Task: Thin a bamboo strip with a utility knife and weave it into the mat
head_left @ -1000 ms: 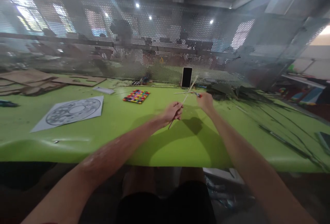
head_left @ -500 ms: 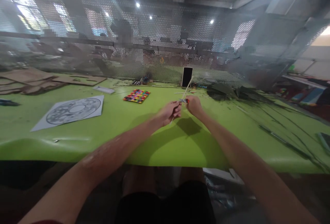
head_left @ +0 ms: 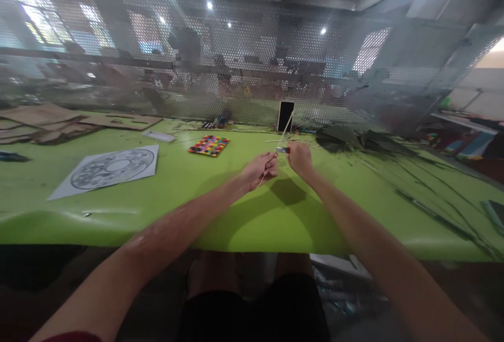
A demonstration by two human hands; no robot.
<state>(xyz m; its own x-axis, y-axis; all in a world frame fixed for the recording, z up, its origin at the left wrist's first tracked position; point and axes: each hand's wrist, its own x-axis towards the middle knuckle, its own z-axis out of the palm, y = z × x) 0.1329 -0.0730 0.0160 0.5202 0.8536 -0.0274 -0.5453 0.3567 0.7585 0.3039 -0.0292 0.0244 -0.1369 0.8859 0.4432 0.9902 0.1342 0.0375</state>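
Over the green table (head_left: 157,211), my left hand (head_left: 260,170) is closed around a thin pale strip (head_left: 286,126), which looks like split cane or a palm stalk. One end of the strip slants up in front of the phone, and the other pokes out below my fingers. My right hand (head_left: 301,158) grips a small knife (head_left: 282,150) with a metal blade and a dark and orange handle. Its blade lies at the strip, just above my left fingertips. Whether it is cutting into the strip is too small to tell.
A dark-screened phone (head_left: 285,117) stands upright at the back. To the left lie a colorful woven square (head_left: 209,146), a printed sheet (head_left: 114,168) and brown cardboard (head_left: 43,116). Dark dried leaves (head_left: 338,139) with long stalks and a dark rod (head_left: 433,215) are on the right.
My right hand has shifted slightly right and turned, so more of the knife's blade shows. The strip tilts a little differently, while my left hand stays nearly in place.
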